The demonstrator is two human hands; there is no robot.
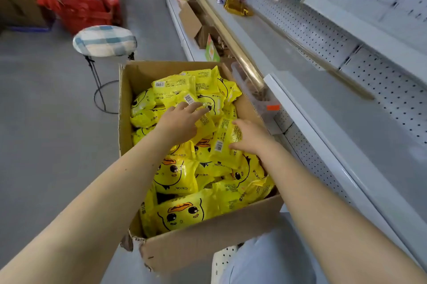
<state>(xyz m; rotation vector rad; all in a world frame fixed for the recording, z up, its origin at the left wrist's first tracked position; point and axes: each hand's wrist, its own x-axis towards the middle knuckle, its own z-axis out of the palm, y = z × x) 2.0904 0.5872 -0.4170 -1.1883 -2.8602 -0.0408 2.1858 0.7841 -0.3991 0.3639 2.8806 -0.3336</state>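
Inside the open brown cardboard box point(196, 244), which stands on the grey floor point(46, 110) just beside the white metal shelf unit point(346, 135), lie many yellow plastic packets printed with a cartoon duck face point(178, 212), heaped loosely from the near wall to the far wall. Some lie face up; others show their printed backs and barcodes.

The left hand point(182, 119) reaches over the middle of the heap toward the far half of the box. Its fingers point(198, 108) are stretched nearly straight and spread a little, resting on top of the packets there, and it grips nothing. The right hand point(253, 138) is near the box's right wall and holds one barcode-labelled yellow packet point(225, 138) by its right edge, thumb above and curled fingers below. That packet lies tilted on top of the heap, about halfway along the box, touching the packets under it.

Beyond the far left corner of the box stands a round stool with a blue-and-white checked cushion point(105, 39) on a black wire frame. A gold-coloured rail point(240, 52) runs along the shelf's front edge, and gold foil packets point(238, 7) lie farther down the shelf board. Red cartons point(78, 4) are stacked across the aisle, blurred.
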